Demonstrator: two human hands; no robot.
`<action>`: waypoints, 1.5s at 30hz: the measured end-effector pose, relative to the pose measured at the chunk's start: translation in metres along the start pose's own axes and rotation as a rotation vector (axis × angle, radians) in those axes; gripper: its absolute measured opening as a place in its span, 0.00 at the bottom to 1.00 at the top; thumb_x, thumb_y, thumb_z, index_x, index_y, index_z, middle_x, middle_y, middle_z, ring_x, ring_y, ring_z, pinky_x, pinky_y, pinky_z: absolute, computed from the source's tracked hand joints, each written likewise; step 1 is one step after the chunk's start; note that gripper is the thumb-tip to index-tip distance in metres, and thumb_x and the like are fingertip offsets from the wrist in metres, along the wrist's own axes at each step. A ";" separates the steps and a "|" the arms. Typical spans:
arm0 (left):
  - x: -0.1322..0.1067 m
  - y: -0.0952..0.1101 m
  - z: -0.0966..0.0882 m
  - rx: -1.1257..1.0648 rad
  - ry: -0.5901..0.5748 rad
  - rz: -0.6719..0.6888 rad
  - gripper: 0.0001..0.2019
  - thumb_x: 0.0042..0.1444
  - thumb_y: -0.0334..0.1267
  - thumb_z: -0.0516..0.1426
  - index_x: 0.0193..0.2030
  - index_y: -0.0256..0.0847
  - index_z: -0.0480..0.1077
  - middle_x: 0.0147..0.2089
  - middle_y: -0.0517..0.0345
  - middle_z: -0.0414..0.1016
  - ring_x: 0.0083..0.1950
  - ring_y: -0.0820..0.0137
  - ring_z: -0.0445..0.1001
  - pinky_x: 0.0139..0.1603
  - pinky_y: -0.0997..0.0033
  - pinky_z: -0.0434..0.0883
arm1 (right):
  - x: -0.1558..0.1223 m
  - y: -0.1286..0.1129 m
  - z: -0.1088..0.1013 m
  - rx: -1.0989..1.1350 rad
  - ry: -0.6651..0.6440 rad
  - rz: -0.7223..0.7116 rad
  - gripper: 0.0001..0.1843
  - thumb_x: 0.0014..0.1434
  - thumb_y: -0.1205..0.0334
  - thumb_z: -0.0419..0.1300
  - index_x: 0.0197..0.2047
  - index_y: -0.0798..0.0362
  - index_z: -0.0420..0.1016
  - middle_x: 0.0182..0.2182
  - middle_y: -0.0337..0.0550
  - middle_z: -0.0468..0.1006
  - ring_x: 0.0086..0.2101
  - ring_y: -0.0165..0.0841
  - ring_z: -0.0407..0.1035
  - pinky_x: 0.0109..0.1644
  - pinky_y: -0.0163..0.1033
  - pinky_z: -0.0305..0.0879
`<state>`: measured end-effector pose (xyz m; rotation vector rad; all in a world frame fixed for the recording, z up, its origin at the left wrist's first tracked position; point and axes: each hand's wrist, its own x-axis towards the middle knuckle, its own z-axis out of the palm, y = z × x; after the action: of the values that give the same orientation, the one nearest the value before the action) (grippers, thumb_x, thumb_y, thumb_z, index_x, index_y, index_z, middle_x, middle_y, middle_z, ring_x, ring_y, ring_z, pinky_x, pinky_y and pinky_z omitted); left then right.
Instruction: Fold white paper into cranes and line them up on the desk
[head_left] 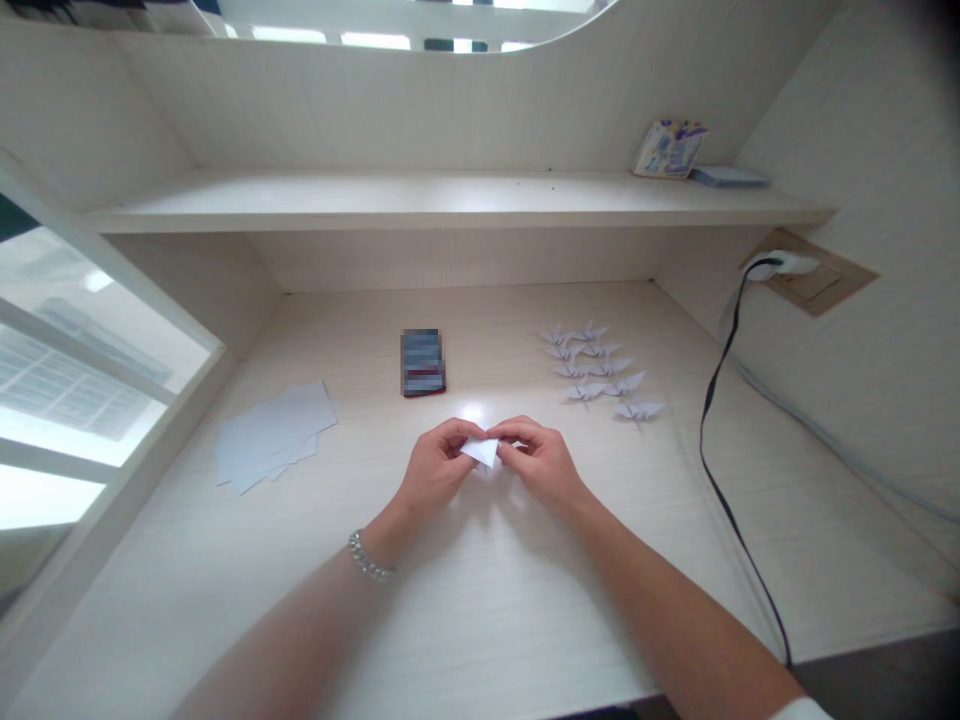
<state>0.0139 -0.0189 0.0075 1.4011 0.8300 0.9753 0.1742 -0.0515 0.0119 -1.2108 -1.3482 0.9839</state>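
A small folded piece of white paper [481,452] is held up between my two hands, a little above the desk. My left hand [441,462] pinches its left side between thumb and fingers; a silver chain bracelet [369,560] is on that wrist. The right side of the paper is gripped by my right hand [541,460], also with thumb and fingertips. Several folded white paper cranes [596,370] stand in rows on the desk, to the right and beyond my right hand. Loose sheets of white paper [274,440] lie overlapping at the left.
A phone [422,362], its screen blurred out, lies beyond my hands. Along the right runs a black cable [709,400] from a wall socket [814,275], beside a grey cord [825,440]. A shelf [390,200] spans the back, bearing a colourful packet [670,149]. At left is a window [82,360].
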 end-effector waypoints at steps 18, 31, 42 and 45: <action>0.001 0.002 0.000 -0.043 0.025 -0.082 0.10 0.44 0.34 0.62 0.35 0.35 0.70 0.36 0.52 0.75 0.36 0.69 0.74 0.36 0.73 0.69 | 0.004 0.002 -0.001 0.180 0.043 0.133 0.13 0.43 0.59 0.67 0.32 0.55 0.74 0.29 0.44 0.77 0.30 0.33 0.71 0.36 0.38 0.69; 0.001 -0.001 -0.002 0.008 -0.006 -0.088 0.11 0.45 0.38 0.63 0.35 0.35 0.71 0.36 0.51 0.76 0.37 0.69 0.73 0.37 0.73 0.68 | 0.005 -0.001 -0.007 0.096 -0.042 0.149 0.09 0.44 0.60 0.65 0.30 0.55 0.76 0.28 0.43 0.78 0.30 0.33 0.72 0.36 0.39 0.67; 0.004 0.003 0.001 -0.085 -0.037 -0.234 0.14 0.47 0.44 0.61 0.34 0.34 0.71 0.28 0.55 0.73 0.27 0.73 0.70 0.26 0.76 0.66 | 0.005 0.009 0.003 0.147 -0.037 0.213 0.09 0.47 0.58 0.62 0.30 0.54 0.73 0.25 0.39 0.74 0.26 0.30 0.68 0.30 0.35 0.65; 0.003 0.007 0.002 -0.242 -0.083 -0.260 0.14 0.47 0.43 0.61 0.36 0.35 0.71 0.31 0.53 0.74 0.32 0.71 0.72 0.32 0.73 0.69 | 0.004 0.008 0.005 0.163 -0.023 0.209 0.09 0.48 0.57 0.62 0.30 0.54 0.72 0.25 0.39 0.74 0.26 0.30 0.68 0.30 0.35 0.65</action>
<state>0.0164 -0.0177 0.0145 1.0883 0.7826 0.7831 0.1708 -0.0461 0.0041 -1.2359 -1.1510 1.2347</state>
